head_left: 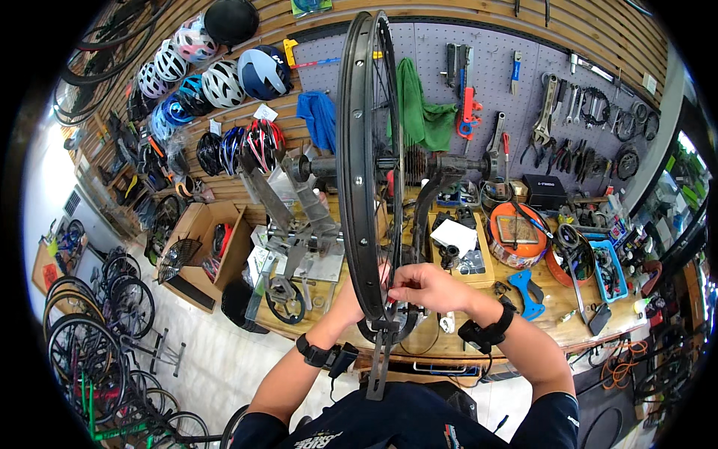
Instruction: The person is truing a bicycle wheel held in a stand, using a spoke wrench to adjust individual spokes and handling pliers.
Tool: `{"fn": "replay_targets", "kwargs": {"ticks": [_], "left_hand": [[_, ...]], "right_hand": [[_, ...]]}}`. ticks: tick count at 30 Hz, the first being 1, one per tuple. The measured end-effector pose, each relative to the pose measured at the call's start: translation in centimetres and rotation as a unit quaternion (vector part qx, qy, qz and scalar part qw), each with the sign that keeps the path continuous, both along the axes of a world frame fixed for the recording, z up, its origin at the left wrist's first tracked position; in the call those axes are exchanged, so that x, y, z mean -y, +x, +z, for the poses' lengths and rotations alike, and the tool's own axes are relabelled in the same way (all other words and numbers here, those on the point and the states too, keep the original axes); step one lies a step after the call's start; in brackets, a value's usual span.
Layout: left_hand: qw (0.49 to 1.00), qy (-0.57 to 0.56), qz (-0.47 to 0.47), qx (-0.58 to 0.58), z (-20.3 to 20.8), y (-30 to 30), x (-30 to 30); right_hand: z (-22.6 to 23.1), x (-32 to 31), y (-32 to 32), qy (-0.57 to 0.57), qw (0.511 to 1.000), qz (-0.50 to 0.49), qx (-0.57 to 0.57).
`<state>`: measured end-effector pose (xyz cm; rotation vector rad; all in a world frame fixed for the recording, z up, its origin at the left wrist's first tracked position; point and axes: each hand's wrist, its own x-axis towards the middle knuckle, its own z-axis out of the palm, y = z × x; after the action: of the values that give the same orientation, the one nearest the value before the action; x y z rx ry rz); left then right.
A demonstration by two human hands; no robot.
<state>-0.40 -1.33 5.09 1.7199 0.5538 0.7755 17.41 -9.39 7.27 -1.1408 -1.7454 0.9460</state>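
Note:
A bicycle wheel without a tyre stands upright before me, its black rim (359, 179) mounted in a metal truing stand (299, 202). My left hand (348, 301) is at the low part of the rim, wrapped round from its left side. The rim covers most of those fingers; some fingertips show just past it, by the spokes. On the other side, my right hand (430, 289) is closed in a pinch at the spokes near the rim. A small red piece (390, 300) shows at its fingertips, too small to name exactly.
The wooden workbench (479, 329) bears an orange round tin (517, 236), a blue tool (527, 295), a light-blue basket (609, 269) and an open cardboard tray (479, 277). A cardboard box (202, 247) stands left. Tools hang on the pegboard (516, 112); bicycles (82, 352) crowd the lower left.

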Motion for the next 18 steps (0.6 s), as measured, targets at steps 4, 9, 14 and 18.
{"fn": "replay_targets", "kwargs": {"ticks": [4,9,14,18], "left_hand": [[0.999,-0.036,-0.011,0.032,0.9,-0.6,0.0],[0.984,-0.171,0.000,0.045,3.3,-0.5,1.2],[0.961,-0.271,-0.024,0.051,7.3,0.0,2.2],[0.953,-0.286,-0.072,0.066,9.6,0.1,3.3]], "right_hand": [[1.2,1.5,-2.4,0.120,0.985,-0.095,0.084],[2.8,3.3,-3.2,0.043,0.991,-0.126,0.005],[3.0,3.0,-3.0,-0.028,0.984,-0.100,-0.143],[5.5,2.6,-3.3,-0.115,0.960,-0.071,-0.245]]}}
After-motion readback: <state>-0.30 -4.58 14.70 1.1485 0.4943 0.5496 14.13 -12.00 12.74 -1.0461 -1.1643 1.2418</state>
